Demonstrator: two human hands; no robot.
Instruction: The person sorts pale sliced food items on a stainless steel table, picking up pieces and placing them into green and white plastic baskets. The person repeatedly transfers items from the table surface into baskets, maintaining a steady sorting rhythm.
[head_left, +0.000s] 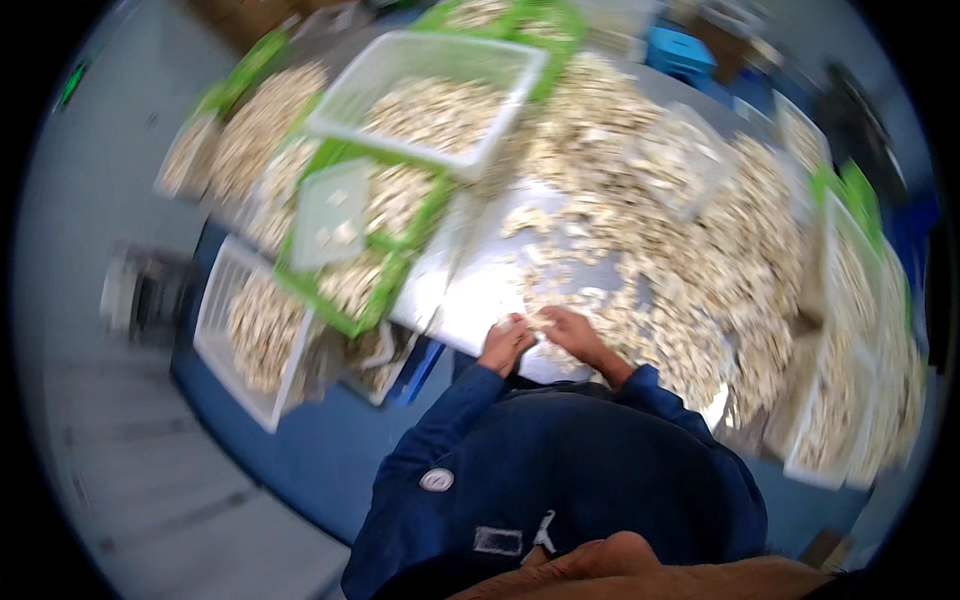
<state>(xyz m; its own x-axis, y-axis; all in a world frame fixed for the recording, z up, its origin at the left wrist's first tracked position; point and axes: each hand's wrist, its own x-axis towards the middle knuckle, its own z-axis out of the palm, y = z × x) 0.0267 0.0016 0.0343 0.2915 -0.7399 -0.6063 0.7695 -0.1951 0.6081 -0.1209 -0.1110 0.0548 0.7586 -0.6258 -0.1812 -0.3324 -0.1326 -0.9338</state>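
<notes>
Over the near edge of a metal table (469, 300), my left hand (508, 344) and my right hand (574, 332) are close together. Small pale flat pieces (675, 292), whose exact kind I cannot tell, lie in a wide spread beyond and to the right of my hands. My left fingers are curled around something pale, too small and blurred to name. My right fingertips touch a pale piece between the two hands.
A white plastic basket (427, 150) of pieces stands on green trays (352, 322) at the left. Another white basket (217, 300) sits lower left. Tall white bins (806, 442) of pieces line the right side. A blue stool (679, 52) is behind the table.
</notes>
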